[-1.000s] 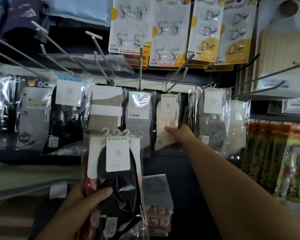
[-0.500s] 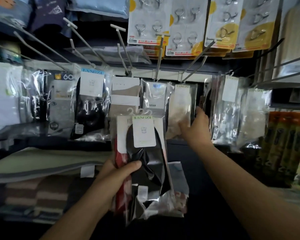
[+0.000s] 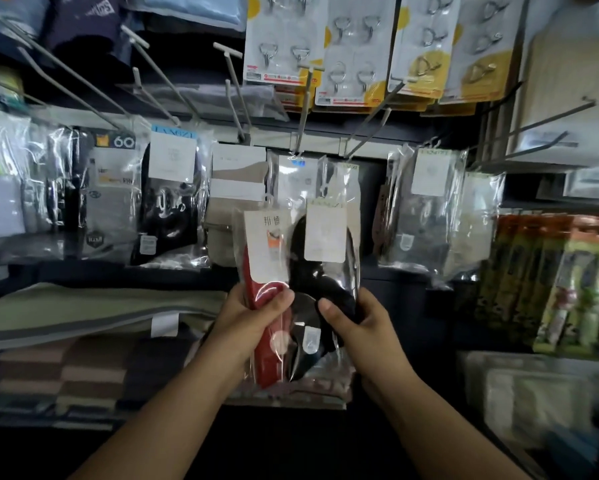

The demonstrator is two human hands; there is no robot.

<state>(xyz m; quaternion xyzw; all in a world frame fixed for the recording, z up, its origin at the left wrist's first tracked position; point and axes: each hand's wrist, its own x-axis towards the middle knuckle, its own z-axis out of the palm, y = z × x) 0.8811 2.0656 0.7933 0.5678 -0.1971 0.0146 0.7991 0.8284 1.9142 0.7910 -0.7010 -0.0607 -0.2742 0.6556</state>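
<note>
Plastic-sleeved socks, centre of frame. Your left hand (image 3: 253,318) is closed around the lower part of the red packet (image 3: 256,268), thumb across its front. Your right hand (image 3: 358,323) grips the black packet (image 3: 306,268) just beside it, thumb on the front and fingers behind. The two packets overlap and touch. More sleeves seem to sit behind them, but you cannot count them from here. Both are held upright in front of the rack, below the row of pegs.

Step in hand, as a judgement: you are parting or comparing the packets before each goes onto a peg. The next move calls for picking one out, freeing it from its neighbour, then lifting its small top hanger over a peg tip. The sleeves are slick, so hold on firmly.

Around:
- The middle peg (image 3: 304,109) juts out toward you and carries a pale packet (image 3: 292,178) right behind the ones you hold.
- Beige socks (image 3: 235,202) hang left of centre, and grey ones (image 3: 426,209) right of centre.
- Cards of metal hooks (image 3: 353,46) hang along the upper right.
- Folded towels (image 3: 83,362) lie on the shelf at lower left.
- Green packets (image 3: 568,282) stand at the right edge.

In the way: the peg ends point outward, so mind your knuckles. The hanging sleeves crowd each peg closely.
</note>
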